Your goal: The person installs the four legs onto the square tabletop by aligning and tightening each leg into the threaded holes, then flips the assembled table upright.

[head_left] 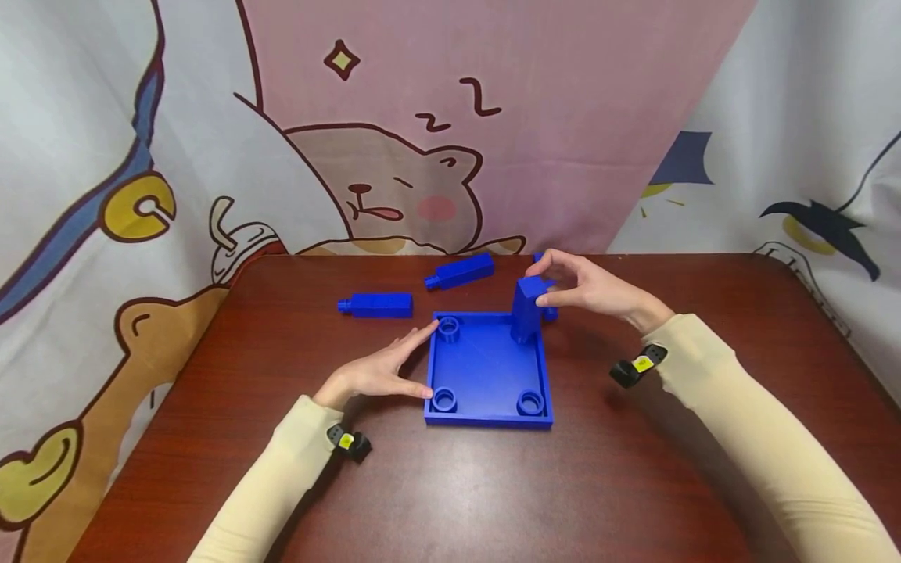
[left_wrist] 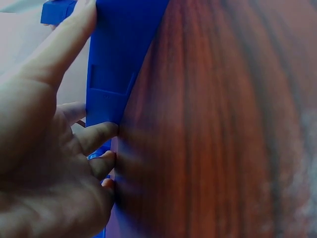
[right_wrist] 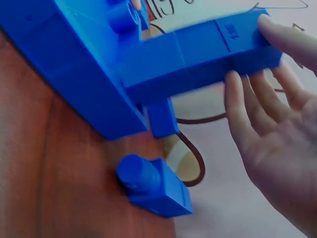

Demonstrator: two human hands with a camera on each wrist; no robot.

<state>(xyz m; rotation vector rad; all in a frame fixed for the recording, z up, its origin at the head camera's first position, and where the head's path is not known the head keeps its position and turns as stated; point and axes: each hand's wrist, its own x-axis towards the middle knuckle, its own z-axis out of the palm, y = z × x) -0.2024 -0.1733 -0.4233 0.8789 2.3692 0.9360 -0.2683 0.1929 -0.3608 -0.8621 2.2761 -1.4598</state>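
A shallow blue square tray (head_left: 493, 367) with raised walls and ring sockets in its corners lies on the table. My left hand (head_left: 383, 367) rests against its left wall, thumb near the front corner and index finger near the far one, fingers straight and spread. At the far right corner stands a square blue leg (head_left: 525, 309), close to upright, its lower end over that corner. My right hand (head_left: 598, 289) pinches the leg's upper part between thumb and fingers, as the right wrist view also shows. That corner's socket is hidden behind the leg.
Two similar blue legs with threaded ends lie beyond the tray: one leg (head_left: 380, 306) at left, another leg (head_left: 464, 271) near the back edge. One more leg (right_wrist: 158, 186) lies behind my right hand. A printed curtain (head_left: 549, 117) hangs behind the brown table (head_left: 479, 493).
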